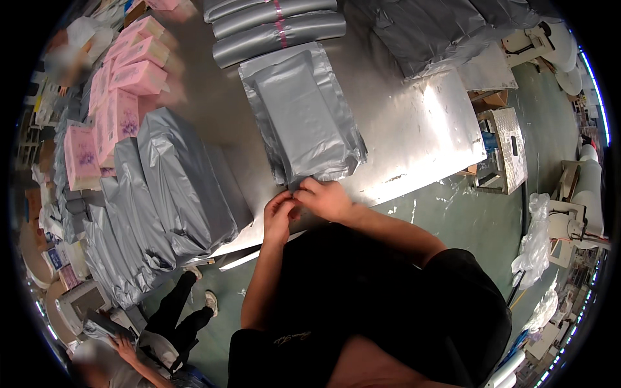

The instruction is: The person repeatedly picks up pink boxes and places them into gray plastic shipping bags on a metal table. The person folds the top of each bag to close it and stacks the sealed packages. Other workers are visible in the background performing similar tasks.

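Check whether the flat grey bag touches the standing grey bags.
Apart: the head view shows bare metal tabletop between the flat grey bag and standing grey bags.

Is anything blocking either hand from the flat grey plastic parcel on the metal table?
Nothing visible: the left hand and right hand are at the near edge of the parcel; grey plastic rolls lie beyond its far edge.

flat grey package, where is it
The flat grey package lies upper centre in the head view, beside grey rolls, left hand and right hand at its near edge.
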Demonstrator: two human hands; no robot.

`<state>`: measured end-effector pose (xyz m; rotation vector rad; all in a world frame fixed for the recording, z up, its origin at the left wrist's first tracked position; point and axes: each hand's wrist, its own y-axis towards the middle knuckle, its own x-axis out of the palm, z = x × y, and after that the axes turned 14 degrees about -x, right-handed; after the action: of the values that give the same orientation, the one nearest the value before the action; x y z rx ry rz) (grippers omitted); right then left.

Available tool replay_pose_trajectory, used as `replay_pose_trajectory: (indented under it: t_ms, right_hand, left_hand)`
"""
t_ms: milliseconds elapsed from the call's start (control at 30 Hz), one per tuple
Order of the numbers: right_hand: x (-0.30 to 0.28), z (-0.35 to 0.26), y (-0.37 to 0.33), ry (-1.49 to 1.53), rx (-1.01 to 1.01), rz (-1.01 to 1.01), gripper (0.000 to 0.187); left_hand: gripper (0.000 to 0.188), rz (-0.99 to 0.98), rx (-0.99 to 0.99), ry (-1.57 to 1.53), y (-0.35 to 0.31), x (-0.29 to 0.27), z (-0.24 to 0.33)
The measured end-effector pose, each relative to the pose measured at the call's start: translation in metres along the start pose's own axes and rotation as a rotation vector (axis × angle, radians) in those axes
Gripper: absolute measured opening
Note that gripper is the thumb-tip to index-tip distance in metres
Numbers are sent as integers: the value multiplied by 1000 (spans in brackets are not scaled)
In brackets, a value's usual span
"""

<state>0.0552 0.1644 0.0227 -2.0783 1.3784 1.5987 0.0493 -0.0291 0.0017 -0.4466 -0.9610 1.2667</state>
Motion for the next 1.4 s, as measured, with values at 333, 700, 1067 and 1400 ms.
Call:
replay_pose_trajectory:
  t_ms: [333,700,1067,1400]
  right_hand:
    - [-205,58,-215,143,430,-1064,39]
    - [-143,130,-12,-160,-594,-14,19]
    - [-69,110,15,1098,987,662,13]
    - [-112,89,18,1900,950,185,63]
  left_hand:
    - [34,500,1219,1355,-26,10,52]
    - [16,183,1112,1122,-7,8,74]
    - [11,46,373,-236,21,57,75]
    - [54,-429,-27,-292,8,48,33]
